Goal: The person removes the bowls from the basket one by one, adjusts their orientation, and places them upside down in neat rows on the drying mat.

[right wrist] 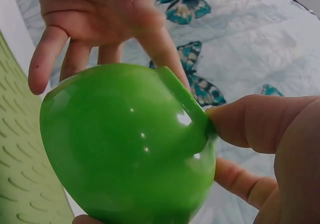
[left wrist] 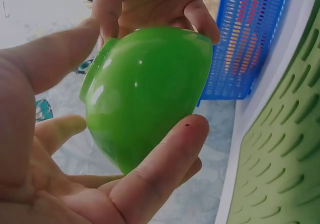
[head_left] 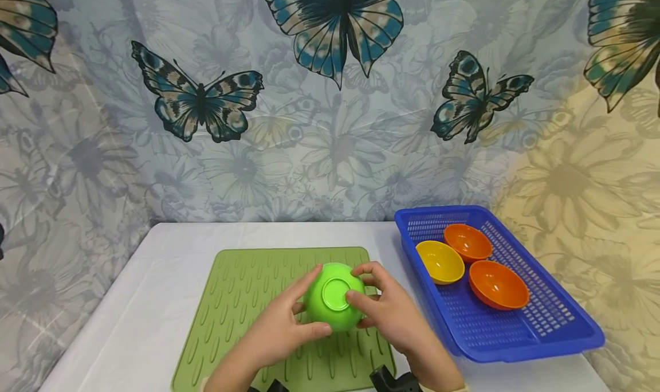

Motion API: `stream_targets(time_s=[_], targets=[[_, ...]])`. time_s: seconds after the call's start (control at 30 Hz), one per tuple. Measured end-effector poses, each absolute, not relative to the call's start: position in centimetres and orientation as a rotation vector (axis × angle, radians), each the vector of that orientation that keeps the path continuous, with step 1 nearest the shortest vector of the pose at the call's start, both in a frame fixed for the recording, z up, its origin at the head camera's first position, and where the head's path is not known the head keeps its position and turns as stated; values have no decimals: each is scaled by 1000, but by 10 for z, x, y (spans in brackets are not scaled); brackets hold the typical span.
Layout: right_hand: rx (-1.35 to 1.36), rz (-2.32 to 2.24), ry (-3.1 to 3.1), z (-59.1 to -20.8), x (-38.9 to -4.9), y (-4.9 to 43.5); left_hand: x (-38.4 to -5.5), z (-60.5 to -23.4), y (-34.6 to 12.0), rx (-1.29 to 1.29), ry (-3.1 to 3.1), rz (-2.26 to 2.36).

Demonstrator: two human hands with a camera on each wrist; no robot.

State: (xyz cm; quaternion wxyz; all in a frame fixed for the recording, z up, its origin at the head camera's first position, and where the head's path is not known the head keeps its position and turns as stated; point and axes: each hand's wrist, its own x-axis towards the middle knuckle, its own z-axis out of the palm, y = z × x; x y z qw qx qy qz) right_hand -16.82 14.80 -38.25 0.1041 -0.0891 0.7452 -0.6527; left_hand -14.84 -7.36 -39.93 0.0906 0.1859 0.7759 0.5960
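Over the light green ridged mat [head_left: 242, 300], a bright green bowl [head_left: 330, 277] is tilted so that its underside and round foot ring face the head camera. My right hand [head_left: 394, 312] pinches it from the right; the right wrist view shows the thumb pressed at the foot ring, with fingers reaching round the rim side. On the other side my left hand [head_left: 281, 323] spreads extended fingers along the bowl, the thumb near its lower edge. In the left wrist view a fingertip of that hand overlaps the rim of the bowl [left wrist: 145, 89]. The bowl's inside is hidden.
At the right stands a blue perforated basket [head_left: 546, 329]. Inside it lie a yellow bowl [head_left: 440, 262], an orange bowl [head_left: 467, 242] at the back and another orange bowl [head_left: 498, 285] in front. A white cloth [head_left: 129, 317] covers the table; butterfly-printed fabric [head_left: 340, 168] hangs behind it.
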Motion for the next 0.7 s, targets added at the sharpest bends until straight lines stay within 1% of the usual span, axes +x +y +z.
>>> stream_targets(time_s=[0.4, 0.7], targets=[[-344, -1860, 2229, -383, -166, 144, -152, -399, -76, 483, 2579, 1559], [-377, -1798, 2253, -385, -167, 142, -153, -401, -78, 423, 2603, 1555]])
